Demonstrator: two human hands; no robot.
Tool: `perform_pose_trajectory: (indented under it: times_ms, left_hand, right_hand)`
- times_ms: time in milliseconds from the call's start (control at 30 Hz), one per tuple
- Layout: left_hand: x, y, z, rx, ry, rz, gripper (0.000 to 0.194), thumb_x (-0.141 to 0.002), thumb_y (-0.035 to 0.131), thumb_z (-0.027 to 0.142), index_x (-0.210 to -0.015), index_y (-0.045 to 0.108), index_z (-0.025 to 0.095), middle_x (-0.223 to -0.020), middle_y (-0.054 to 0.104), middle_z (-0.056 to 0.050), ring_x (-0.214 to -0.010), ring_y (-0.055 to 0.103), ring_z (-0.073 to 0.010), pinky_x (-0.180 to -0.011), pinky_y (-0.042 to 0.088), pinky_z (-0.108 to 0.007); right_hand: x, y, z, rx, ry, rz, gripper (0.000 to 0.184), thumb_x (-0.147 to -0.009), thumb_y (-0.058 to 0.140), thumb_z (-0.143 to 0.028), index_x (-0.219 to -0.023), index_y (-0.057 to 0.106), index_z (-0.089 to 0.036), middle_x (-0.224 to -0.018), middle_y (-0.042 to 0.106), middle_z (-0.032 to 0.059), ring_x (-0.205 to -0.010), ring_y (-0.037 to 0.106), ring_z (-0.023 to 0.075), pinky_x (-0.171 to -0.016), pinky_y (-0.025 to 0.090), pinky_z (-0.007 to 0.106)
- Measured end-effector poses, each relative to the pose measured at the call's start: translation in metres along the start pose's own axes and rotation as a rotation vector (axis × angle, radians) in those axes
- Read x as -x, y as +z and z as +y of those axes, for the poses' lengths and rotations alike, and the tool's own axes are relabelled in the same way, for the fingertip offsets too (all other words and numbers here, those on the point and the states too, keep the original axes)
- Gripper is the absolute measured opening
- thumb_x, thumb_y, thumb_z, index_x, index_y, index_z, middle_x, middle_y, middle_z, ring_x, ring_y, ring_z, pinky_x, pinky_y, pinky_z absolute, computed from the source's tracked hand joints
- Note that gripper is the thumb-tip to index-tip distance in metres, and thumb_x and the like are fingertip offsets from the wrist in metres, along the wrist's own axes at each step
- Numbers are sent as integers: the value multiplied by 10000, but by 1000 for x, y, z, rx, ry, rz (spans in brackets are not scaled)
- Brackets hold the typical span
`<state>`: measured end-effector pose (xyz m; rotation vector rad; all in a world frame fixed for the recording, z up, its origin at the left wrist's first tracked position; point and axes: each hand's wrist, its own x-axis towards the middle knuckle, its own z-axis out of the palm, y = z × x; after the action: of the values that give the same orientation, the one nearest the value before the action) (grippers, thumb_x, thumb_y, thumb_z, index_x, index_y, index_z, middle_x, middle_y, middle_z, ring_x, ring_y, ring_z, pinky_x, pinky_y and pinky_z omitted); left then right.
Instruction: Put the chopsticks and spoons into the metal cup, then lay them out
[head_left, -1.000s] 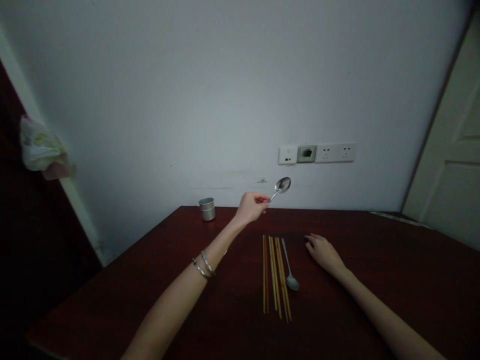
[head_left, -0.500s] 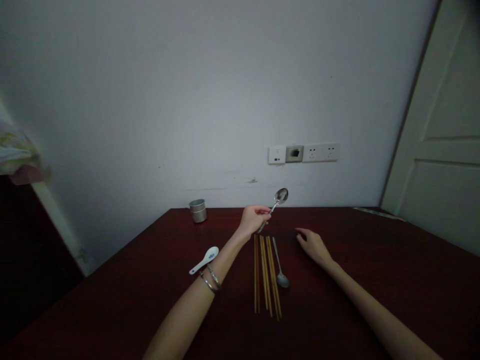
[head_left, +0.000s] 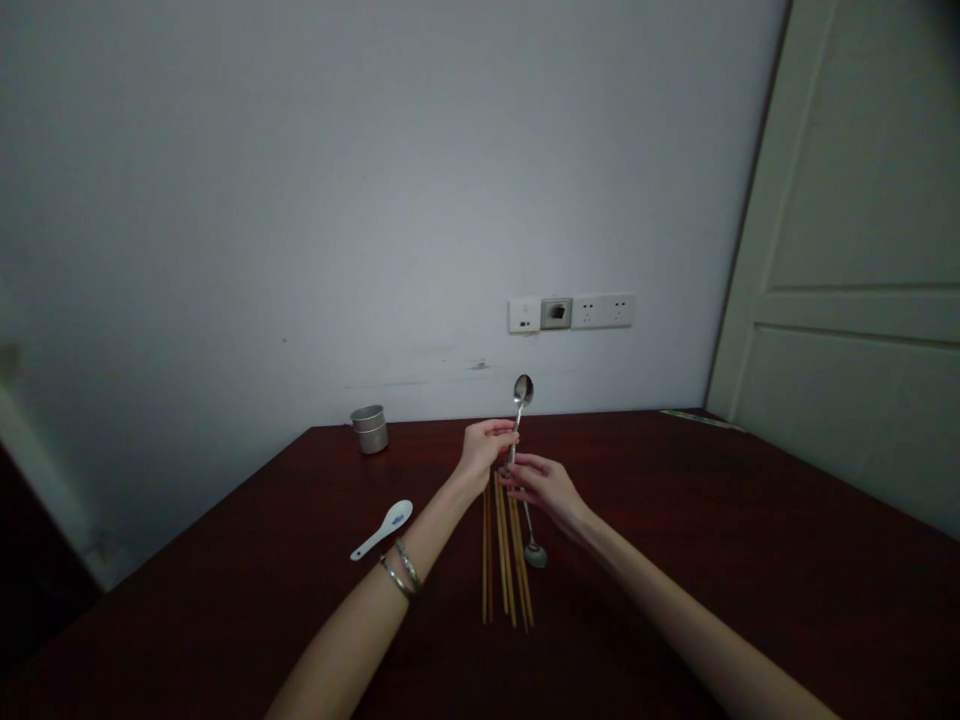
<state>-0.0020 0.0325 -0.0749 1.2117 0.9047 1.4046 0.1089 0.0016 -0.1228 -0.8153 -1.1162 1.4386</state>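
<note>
A shiny metal spoon (head_left: 523,389) stands nearly upright, bowl at the top, above the far ends of several wooden chopsticks (head_left: 506,560). My left hand (head_left: 484,447) pinches it partway up the handle. At the handle's lower end, the fingers of my right hand (head_left: 544,483) close on it. Beneath my right hand lies a second metal spoon (head_left: 535,553), its bowl toward me and its handle partly hidden. The chopsticks lie roughly side by side, pointing away from me. To the left of my left forearm rests a white ceramic spoon (head_left: 384,528) with a blue mark.
A grey metal cup (head_left: 370,430) stands at the back left of the dark red table (head_left: 255,590). Behind the table rises a wall with sockets (head_left: 603,311). A thin flat strip (head_left: 701,419) lies along the far right edge, near a pale door (head_left: 862,300).
My right hand has come left from the table to the handle of the raised spoon. That spoon has turned from leaning right to nearly upright. The view has shifted slightly right.
</note>
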Motion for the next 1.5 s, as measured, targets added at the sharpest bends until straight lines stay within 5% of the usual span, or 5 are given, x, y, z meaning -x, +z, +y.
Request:
perform_pose_trajectory:
  times_ms: [300,533,667,1133,1500]
  left_hand:
    - [0,0,-1,-206,60,-13,166,-625,644,154,-782,661,100,-709,658,-73,-624,591,-133,-607,453,-250]
    - [12,-8,30,-907,810,123,188,-721,588,187,-899,647,167,-936,638,-69,-912,515,-188,-835,400,-356]
    - [19,-8,40,-1134,978,67,283,-759,564,193,-1040,597,200,-1106,583,-71,-1032,436,-209,-871,359,-394]
    - [3,1,17,-360,128,-319,149,-675,628,231,-763,664,116,-728,686,-77,-666,622,-174,-637,451,-261]
    - [-1,-4,11,-366,160,-215,216,-699,598,295,-785,672,111,-745,690,-85,-742,626,-192,-755,431,-295]
  right_hand:
    - [-9,-2,-4,119,-208,127,274,-624,660,-339,-771,584,-121,-646,651,53,-541,619,136,-501,527,241]
    - [-14,-31,-48,628,-459,246,304,-702,546,-411,-763,623,-124,-570,591,22,-421,549,113,-373,442,206]
    - [-9,-30,-72,894,-477,111,284,-732,515,-374,-743,648,-124,-539,584,8,-370,535,99,-394,410,190]
    - [-13,-10,-98,648,-363,-133,236,-676,598,-345,-651,627,-113,-567,624,17,-470,547,89,-431,429,172]
    - [-48,-33,-68,267,-268,131,379,-551,719,-271,-882,629,-111,-605,641,15,-501,569,97,-407,450,175]
